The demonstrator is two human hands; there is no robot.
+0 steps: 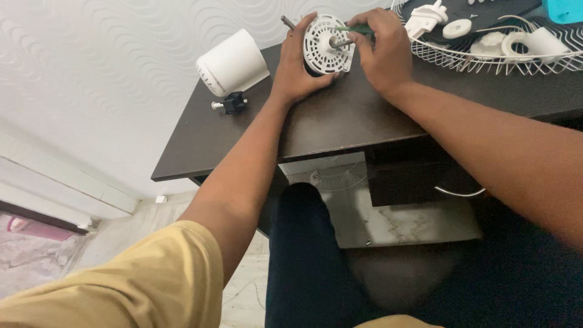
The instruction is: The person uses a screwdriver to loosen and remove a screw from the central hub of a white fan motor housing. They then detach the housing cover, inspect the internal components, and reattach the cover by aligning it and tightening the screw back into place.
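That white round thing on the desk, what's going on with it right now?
A person seated at a dark desk is working on a white fan motor. The left hand steadies the motor from the side, while the right hand holds a green-handled screwdriver against its face near the shaft. A white cylindrical cover and a small black part lie to the left. A wire fan guard at the right holds loose white pieces.

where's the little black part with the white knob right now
In the head view, the small black part lies on the dark desk's left end, just below the white cylindrical cover, left of the left hand.
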